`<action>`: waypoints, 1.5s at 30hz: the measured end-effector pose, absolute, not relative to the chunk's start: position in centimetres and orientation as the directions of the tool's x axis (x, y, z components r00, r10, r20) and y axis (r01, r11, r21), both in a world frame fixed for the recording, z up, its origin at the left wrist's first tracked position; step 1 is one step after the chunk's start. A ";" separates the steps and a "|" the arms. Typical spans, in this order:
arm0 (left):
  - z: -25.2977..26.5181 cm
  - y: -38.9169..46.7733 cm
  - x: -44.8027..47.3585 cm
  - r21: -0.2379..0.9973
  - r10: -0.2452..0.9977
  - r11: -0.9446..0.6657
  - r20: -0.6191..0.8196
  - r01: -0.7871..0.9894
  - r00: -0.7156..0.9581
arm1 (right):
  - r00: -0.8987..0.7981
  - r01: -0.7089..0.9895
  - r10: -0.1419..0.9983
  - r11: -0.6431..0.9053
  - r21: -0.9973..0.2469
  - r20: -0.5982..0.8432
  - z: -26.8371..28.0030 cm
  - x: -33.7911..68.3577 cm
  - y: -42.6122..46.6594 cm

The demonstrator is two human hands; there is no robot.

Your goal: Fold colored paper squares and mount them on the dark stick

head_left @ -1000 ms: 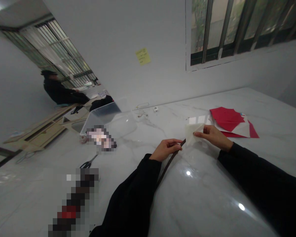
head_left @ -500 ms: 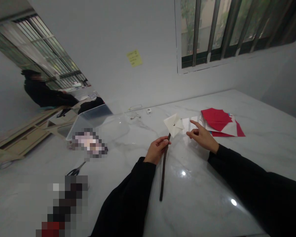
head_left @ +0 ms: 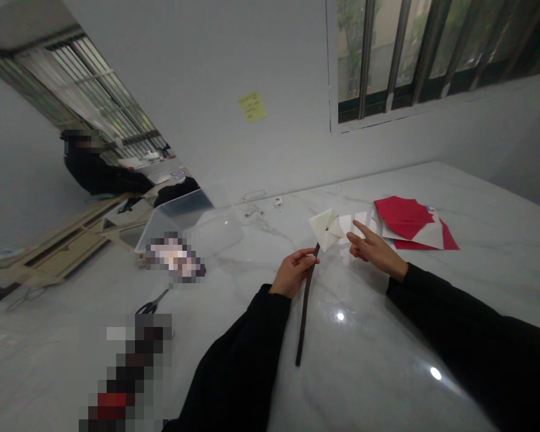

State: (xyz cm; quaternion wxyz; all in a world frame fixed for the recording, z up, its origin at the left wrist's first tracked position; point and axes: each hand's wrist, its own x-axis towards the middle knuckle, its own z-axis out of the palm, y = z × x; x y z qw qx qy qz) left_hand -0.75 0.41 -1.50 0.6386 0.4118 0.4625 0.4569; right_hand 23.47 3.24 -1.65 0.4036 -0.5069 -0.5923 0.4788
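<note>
A white paper pinwheel (head_left: 324,230) with a small metal pin at its centre tops a thin dark brown stick. My left hand (head_left: 296,271) is closed round the upper part of that stick (head_left: 304,318), just below the paper. The stick slants down toward me. To the right of the pinwheel, my right hand (head_left: 378,249) holds nothing; its index finger is stretched out and the other fingers are partly bent. A gap separates it from the paper blades. White paper pieces (head_left: 360,219) lie on the table behind its fingertips.
Red and white paper sheets (head_left: 409,222) are piled at the right. On the left are a clear plastic bin (head_left: 175,210), scissors (head_left: 150,304) and blurred-out items. A cable (head_left: 254,207) and a white plug (head_left: 278,202) lie by the wall. Another person (head_left: 99,168) sits far left.
The whole view has shifted slightly, so things appear farther right. My right hand's fingers have loosened a little from their earlier bent pose. The left hand keeps its hold on the stick.
</note>
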 end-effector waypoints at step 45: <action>-1.5 0.3 -0.7 0.953 0.961 0.242 -0.210 -0.180 0.180 | -0.232 0.327 0.971 0.127 -0.936 0.051 -2.5 24.1 3.9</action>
